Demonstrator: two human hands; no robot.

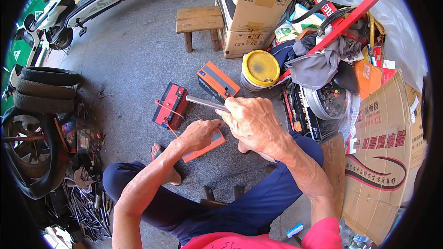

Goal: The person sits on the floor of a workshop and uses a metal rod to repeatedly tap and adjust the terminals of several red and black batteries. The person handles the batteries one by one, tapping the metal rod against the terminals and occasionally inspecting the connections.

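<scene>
My right hand [253, 121] is closed round a long grey metal tool [203, 103], which points to the left; its kind does not show. My left hand [199, 135] is just left of it, fingers curled over an orange-and-grey battery [208, 148] between my feet. Whether those fingertips pinch anything is hidden. Beyond my left hand sits a red-and-black battery [171, 105] with a red wire [167, 107] across its top. Farther off stands another orange battery [217, 81] with a grey stripe.
A yellow-lidded bucket [260, 68] and tall cardboard boxes [247, 18] stand at the far right, beside a wooden stool [199, 20]. Piled tyres [45, 90] and scattered metal tools [90, 207] lie at left. A large cardboard sheet [376, 161] leans at right.
</scene>
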